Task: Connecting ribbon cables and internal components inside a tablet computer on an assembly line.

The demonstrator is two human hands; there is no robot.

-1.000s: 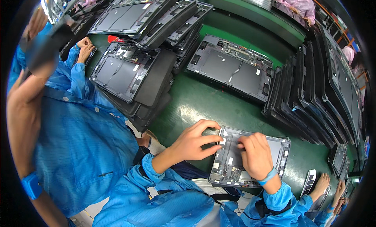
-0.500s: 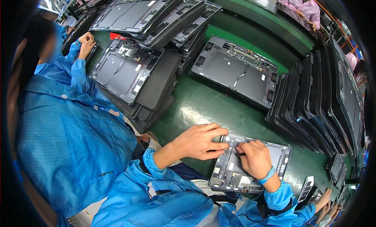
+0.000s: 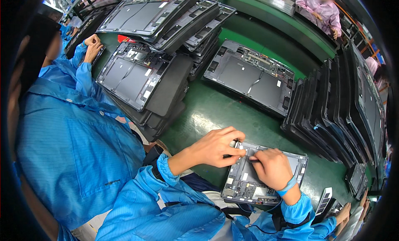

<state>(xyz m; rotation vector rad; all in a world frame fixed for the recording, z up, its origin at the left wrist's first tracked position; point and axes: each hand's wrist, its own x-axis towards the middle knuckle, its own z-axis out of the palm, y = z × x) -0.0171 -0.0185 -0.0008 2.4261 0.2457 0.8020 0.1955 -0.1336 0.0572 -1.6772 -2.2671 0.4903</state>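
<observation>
In front of me lies an opened tablet (image 3: 246,175), its circuit board along the near side and grey battery panels beyond. My left hand (image 3: 216,147) is at its far left corner, fingers curled in around the edge. A small pale spot shows between them, but what they hold cannot be made out. Over the middle of the tablet, my right hand (image 3: 272,168) is closed on a thin dark tool (image 3: 254,160), whose tip points left toward my left hand. The palm hides part of the battery and board. A blue band circles my right wrist.
Opened tablets lie in stacks at the left (image 3: 129,81) and far left (image 3: 145,12). Another pile (image 3: 249,74) stands ahead, and a leaning row (image 3: 332,108) runs along the right. A blue-sleeved co-worker (image 3: 75,137) is close on my left; a pink-clad person (image 3: 320,12) stands across.
My left hand has shifted slightly up at the tablet's corner, its fingers curling more. The right hand stays over the tablet, still with the dark tool.
</observation>
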